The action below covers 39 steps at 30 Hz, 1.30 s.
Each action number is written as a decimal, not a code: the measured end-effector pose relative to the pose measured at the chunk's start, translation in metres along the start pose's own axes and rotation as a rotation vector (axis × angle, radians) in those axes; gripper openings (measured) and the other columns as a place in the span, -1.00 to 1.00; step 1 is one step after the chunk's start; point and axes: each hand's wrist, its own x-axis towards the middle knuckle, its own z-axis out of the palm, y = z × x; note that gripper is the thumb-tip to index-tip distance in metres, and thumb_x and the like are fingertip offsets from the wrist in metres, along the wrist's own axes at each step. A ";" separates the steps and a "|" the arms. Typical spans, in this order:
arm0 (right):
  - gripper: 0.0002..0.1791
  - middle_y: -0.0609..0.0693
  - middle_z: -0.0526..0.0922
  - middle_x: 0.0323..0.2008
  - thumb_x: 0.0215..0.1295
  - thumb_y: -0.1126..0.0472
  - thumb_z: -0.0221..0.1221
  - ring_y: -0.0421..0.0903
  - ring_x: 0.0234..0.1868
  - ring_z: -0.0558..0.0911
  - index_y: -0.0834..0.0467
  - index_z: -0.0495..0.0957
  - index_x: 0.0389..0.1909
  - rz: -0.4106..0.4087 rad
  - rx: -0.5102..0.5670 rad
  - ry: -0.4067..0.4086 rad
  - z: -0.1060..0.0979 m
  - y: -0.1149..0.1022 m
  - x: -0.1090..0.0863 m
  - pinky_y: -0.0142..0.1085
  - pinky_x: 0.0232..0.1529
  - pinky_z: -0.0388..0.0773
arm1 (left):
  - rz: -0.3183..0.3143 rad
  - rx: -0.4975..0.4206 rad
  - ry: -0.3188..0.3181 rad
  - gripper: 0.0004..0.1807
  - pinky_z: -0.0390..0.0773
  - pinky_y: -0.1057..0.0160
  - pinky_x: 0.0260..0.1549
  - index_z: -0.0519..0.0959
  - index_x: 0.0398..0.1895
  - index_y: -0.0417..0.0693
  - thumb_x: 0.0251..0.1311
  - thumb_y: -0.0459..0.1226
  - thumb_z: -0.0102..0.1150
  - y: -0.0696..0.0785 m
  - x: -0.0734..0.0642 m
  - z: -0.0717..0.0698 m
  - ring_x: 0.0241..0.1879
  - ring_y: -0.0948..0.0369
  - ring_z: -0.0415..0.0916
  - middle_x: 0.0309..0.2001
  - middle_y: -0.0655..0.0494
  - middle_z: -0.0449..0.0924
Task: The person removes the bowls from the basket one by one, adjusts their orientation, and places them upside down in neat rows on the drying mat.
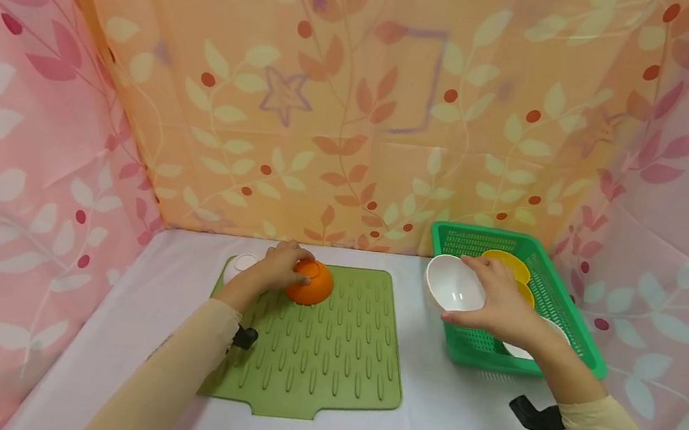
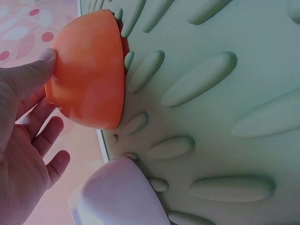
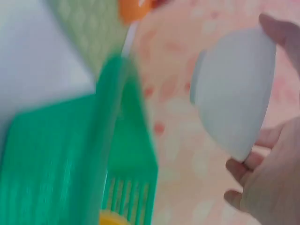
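Head view: the right hand (image 1: 502, 305) pinches a white bowl (image 1: 455, 286) by its rim near the green basket (image 1: 474, 359) and could drop it if slack, while the left hand (image 1: 279, 266) pinches the orange bowl (image 1: 313, 290) on the mat (image 1: 329, 360).

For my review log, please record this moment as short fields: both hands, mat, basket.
left hand: grips orange bowl, rim down
right hand: holds tilted white bowl by its rim
green mat: also bears upturned white bowl
green basket: contains yellow bowls, partly hidden white dish
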 end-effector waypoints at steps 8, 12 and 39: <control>0.25 0.19 0.31 0.33 -0.19 -0.29 0.59 0.20 0.32 0.26 0.19 0.28 0.50 -0.020 0.054 0.054 0.036 -0.044 -0.014 0.26 0.14 0.49 | -0.002 -0.019 0.003 -0.47 0.21 0.01 -0.04 0.60 0.25 -0.02 0.24 -0.08 0.43 -0.001 -0.001 0.000 0.10 0.02 0.32 0.05 -0.04 0.46; 0.24 0.14 0.31 0.32 -0.22 -0.30 0.60 0.17 0.33 0.24 0.15 0.31 0.48 -0.043 0.067 0.060 0.055 -0.058 -0.019 0.23 0.12 0.51 | -0.005 -0.029 0.005 -0.47 0.21 0.01 -0.02 0.60 0.25 -0.01 0.24 -0.08 0.44 -0.003 -0.001 0.001 0.12 0.04 0.32 0.06 -0.02 0.46; 0.33 0.05 0.33 0.34 -0.43 -0.31 0.66 0.12 0.41 0.21 0.10 0.35 0.48 -0.117 0.176 -0.064 0.151 -0.085 -0.030 0.20 0.30 0.33 | -0.053 -0.115 0.066 -0.36 0.18 -0.18 0.17 0.47 0.41 -0.04 0.29 -0.11 0.38 0.002 -0.009 0.006 0.30 -0.12 0.24 0.32 -0.11 0.40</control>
